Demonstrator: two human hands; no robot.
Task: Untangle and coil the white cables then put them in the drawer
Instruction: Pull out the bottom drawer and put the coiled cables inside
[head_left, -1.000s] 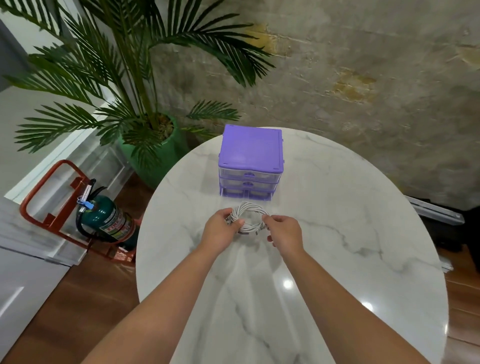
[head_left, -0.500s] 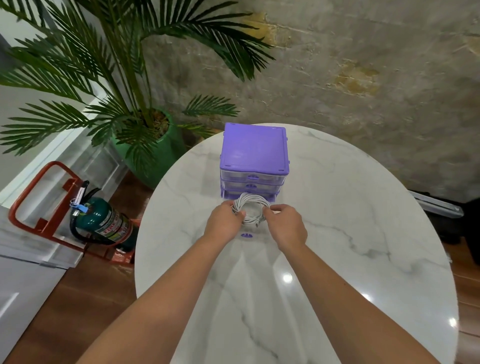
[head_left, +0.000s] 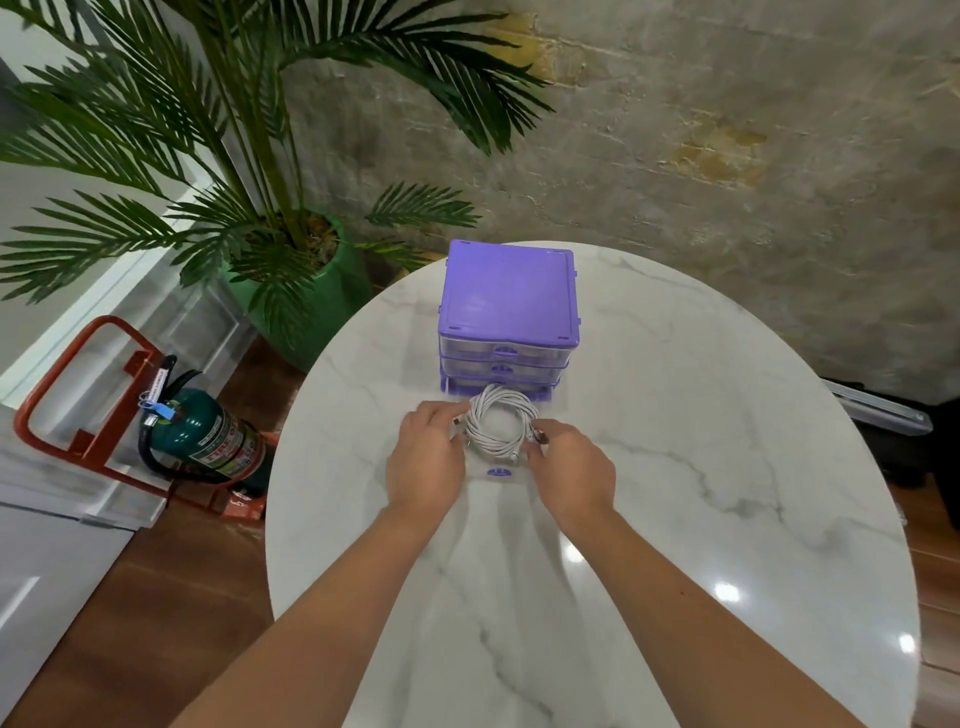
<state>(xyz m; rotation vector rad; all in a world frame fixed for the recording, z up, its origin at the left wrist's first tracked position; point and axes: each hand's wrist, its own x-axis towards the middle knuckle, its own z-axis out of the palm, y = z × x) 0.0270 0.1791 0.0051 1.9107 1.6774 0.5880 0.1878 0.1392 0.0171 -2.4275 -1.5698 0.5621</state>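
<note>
Item: coiled white cables (head_left: 500, 427); since 1 s ago I have carried the coil forward, and it now sits low inside the pulled-out clear bottom drawer (head_left: 497, 472) of the purple 3-drawer organizer (head_left: 508, 296); placement nearly done. My left hand (head_left: 427, 462) and right hand (head_left: 570, 467) flank it, fingertips curled onto its sides, apparently pinching. Nearby: marble table (head_left: 727, 467), potted palm (head_left: 291, 270), fire extinguisher (head_left: 208, 436); nothing obstructs closing the drawer.

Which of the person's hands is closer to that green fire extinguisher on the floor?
Left. The left hand is at the coiled white cables' left side, toward the fire extinguisher; the right hand is at the coil's far side.
</note>
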